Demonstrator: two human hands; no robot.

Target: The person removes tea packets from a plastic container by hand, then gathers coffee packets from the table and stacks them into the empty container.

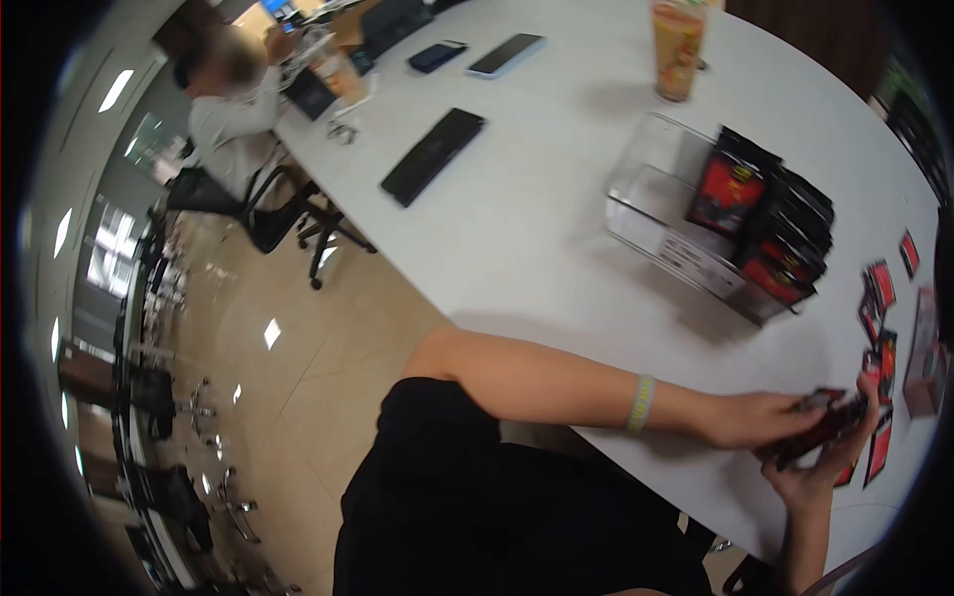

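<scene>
My left hand [750, 419], with a printed wristband on its wrist, reaches across the table's near edge and is closed on a dark red-and-black packet [823, 429]. My right hand [803, 484] grips the same packet from the other side, thumb up along it. Just beyond the hands, small red-and-black sachets [879, 452] lie scattered on the white table [527, 228]. Farther off stands a clear plastic bin [636, 204], where several black packets with red print [737, 184] are lined up on edge toward its right end.
A reddish box [924, 363] sits at the far right. Toward the back are a tall drink cup [678, 55], two phones [507, 55] and a black flat case [434, 157]. Across the table's left side, a person in white [234, 134] sits on an office chair [268, 214].
</scene>
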